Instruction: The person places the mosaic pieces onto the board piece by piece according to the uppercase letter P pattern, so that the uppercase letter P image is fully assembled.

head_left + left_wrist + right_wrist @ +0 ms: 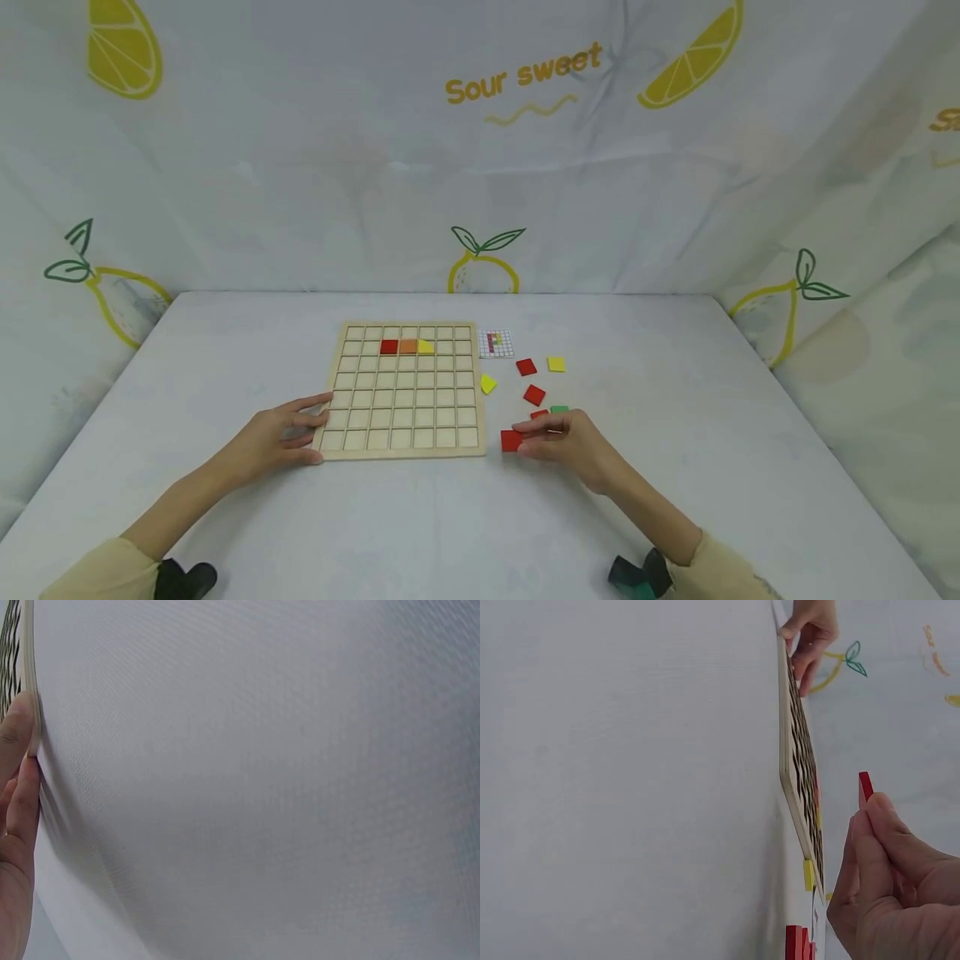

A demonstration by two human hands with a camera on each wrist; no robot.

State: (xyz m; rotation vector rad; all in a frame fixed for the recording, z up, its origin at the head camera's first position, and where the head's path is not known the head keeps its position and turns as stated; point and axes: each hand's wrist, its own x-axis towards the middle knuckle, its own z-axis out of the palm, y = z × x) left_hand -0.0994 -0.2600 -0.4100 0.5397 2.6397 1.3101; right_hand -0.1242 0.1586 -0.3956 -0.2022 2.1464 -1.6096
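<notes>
A wooden grid board [405, 457] lies on the table, with a red, an orange and a yellow piece in its second row from the back. My left hand [273, 442] holds the board's left edge near the front corner, thumb and fingers at the rim; the left wrist view shows the fingers [24, 802] against that edge. Right of the board, my right hand [566, 446] pinches a red square [511, 441] between thumb and fingertips. In the right wrist view the red piece [865, 787] stands out from the pinching fingertips, above the table surface.
A small printed pattern card [496, 343] lies by the board's back right corner. Loose red squares [527, 367], a yellow square [556, 364], a yellow piece [488, 383] and a green piece [559, 409] lie right of the board. Dark objects sit beside both sleeves.
</notes>
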